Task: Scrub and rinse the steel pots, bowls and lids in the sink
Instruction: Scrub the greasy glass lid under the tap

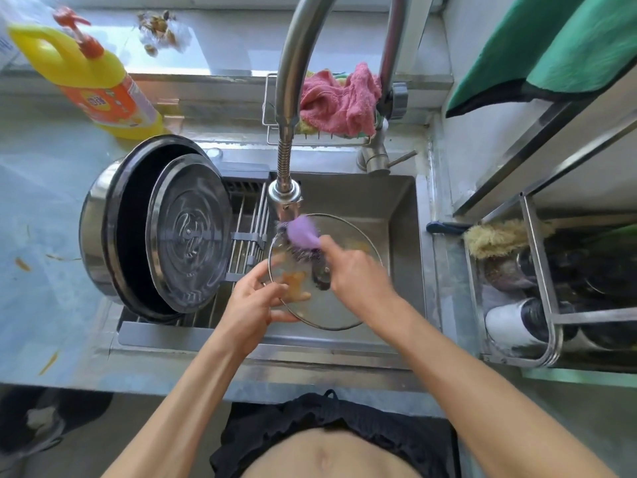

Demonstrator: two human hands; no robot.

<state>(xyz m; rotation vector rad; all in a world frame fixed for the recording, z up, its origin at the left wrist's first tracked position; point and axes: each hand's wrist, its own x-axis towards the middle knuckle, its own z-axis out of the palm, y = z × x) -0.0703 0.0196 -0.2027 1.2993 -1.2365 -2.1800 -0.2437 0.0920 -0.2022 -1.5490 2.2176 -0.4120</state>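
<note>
The desk [51, 208] runs grey and wet around the sink [403, 236], and the tap [293, 98] arches over the basin with its spray head hanging just above the work. On the rack [248, 243] across the sink's left half a big steel pot [100, 215] lies tipped on its side, a ribbed steel lid [189, 236] leaning in its mouth. In the basin itself, a glass lid [344, 305] is held tilted under the tap. The left hand [255, 305] pinches its near rim, fingers curled over the edge, and the right hand [355, 270] is wrapped round a purple scrubber [301, 231], its wire head pressed on the glass near the knob [320, 274]. A yellow soap bottle [93, 81] stands back left, a pink cloth [341, 98] sits in the wire caddy behind the tap. Now the risk: that rim grip looks slim and likely wet, so a hard scrub stroke could lever the lid out of the left hand and drop it onto the steel. The scrubber is also close under the spray head and could knock it
</note>
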